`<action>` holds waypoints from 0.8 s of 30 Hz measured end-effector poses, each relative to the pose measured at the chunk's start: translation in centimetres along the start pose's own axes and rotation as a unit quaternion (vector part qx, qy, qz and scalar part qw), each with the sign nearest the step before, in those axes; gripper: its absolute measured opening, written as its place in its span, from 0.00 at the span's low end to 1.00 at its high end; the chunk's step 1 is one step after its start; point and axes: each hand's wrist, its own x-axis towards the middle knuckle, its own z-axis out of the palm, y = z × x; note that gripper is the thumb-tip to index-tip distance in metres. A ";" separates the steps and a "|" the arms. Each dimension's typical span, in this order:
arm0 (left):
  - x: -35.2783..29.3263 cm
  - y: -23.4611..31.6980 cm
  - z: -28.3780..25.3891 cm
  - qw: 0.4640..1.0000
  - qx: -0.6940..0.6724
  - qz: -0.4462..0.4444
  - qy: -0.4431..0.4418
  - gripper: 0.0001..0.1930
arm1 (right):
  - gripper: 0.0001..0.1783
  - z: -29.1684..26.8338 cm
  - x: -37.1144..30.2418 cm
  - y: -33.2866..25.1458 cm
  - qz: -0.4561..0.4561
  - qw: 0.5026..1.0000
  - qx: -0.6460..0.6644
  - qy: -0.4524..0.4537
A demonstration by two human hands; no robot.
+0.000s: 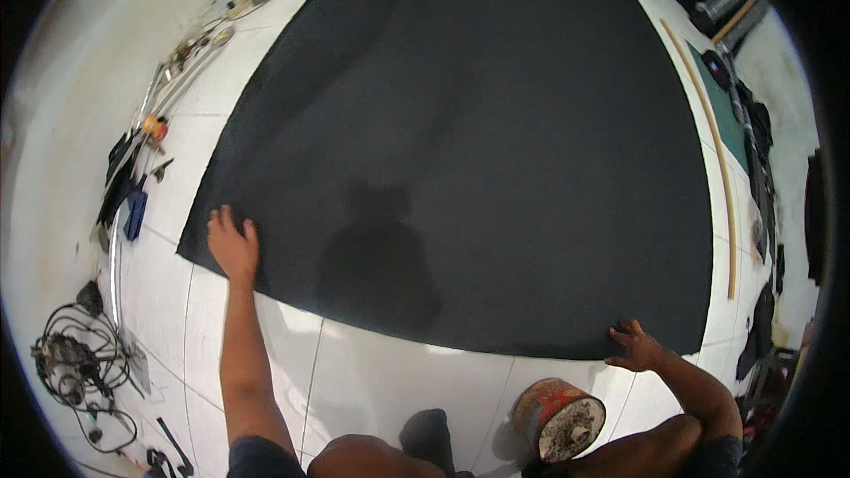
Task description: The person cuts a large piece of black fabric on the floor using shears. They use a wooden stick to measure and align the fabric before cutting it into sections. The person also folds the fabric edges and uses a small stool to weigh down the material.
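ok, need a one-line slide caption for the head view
Left hand on a black sheet near one corner, right hand at its near edge, can close by.

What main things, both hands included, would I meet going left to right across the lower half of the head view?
Tangled black cable, left hand, worn red can, right hand, long wooden strip.

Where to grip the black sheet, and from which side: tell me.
Probably best: take the black sheet by its near edge, pinching near both corners from the person's side. It lies wide and flat, so its edge offers the likeliest hold; the left hand and right hand are near those corners.
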 end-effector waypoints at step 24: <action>-23.6 18.3 -2.8 0.866 -0.030 0.385 -0.317 0.53 | 0.18 5.1 -8.8 -9.3 -0.486 0.860 0.026 0.155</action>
